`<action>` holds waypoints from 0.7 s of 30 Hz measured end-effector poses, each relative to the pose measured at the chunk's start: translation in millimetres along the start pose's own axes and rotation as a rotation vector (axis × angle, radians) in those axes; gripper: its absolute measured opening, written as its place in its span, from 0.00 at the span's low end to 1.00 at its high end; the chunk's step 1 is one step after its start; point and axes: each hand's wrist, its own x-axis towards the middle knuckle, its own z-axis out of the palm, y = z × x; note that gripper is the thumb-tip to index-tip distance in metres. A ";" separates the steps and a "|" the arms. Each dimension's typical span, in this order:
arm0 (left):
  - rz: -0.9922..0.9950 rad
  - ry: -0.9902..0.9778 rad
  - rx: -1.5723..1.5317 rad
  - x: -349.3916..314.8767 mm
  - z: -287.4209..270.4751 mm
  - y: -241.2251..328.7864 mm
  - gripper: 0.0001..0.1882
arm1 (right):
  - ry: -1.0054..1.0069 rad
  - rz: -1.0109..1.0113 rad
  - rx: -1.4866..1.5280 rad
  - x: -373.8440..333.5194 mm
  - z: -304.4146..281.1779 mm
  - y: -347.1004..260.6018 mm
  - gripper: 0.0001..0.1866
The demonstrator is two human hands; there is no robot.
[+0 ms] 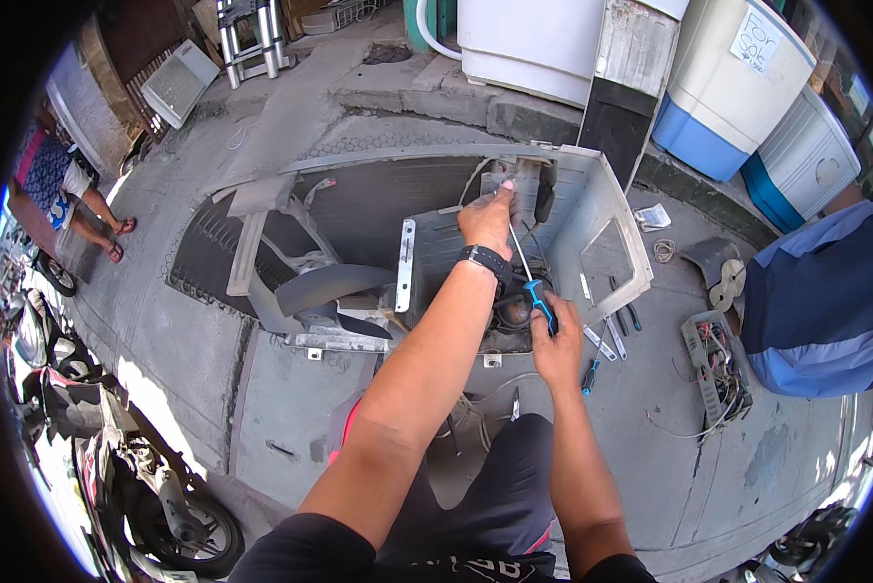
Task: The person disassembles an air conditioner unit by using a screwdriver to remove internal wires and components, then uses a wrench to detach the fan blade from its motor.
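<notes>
An opened air-conditioner outdoor unit (577, 194) lies on the pavement before me, its fan blades (334, 287) on the left and a compressor (512, 313) on the right. My right hand (557, 340) grips the blue-and-black handle of a screwdriver (538, 299). The shaft slants up and left toward my left hand. My left hand (492, 216), with a dark watch (487, 258) on its wrist, reaches to the unit's far inner side. Its fingers are closed at a small grey part (500, 173); what exactly they hold is hidden. Just right of that part stands a dark cylinder (546, 189).
Right of the unit lie a second screwdriver (590, 377), pliers (632, 311) and metal strips (602, 342). Farther right are a grey box of wired parts (699, 342) and a navy-and-blue bag (820, 301). White appliances (529, 44) stand behind. A person (72, 185) is at far left, above parked motorcycles (155, 496).
</notes>
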 end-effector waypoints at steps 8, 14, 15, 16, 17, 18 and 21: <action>-0.101 -0.103 0.061 -6.9 -4.3 21.4 0.13 | 0.087 0.105 0.104 -40.0 -16.3 8.9 0.16; -0.139 -0.153 0.086 -12.6 -9.0 15.9 0.15 | 0.060 0.432 0.234 -97.4 -3.7 40.6 0.16; -0.112 -0.139 0.144 -18.0 -16.7 8.1 0.14 | -0.030 0.602 0.316 -108.1 5.0 56.9 0.17; -0.064 -0.112 0.206 -21.5 -32.7 8.8 0.14 | -0.043 0.599 0.322 -111.8 11.4 54.5 0.18; -0.125 -0.096 0.258 -24.9 -45.2 1.9 0.14 | -0.043 0.601 0.313 -114.3 14.9 54.1 0.18; -0.175 -0.074 0.246 -29.7 -57.3 -7.3 0.12 | -0.045 0.602 0.304 -116.6 19.0 54.0 0.18; -0.287 0.007 0.154 -18.6 -82.6 -30.2 0.11 | -0.081 0.602 0.300 -99.5 30.4 48.4 0.20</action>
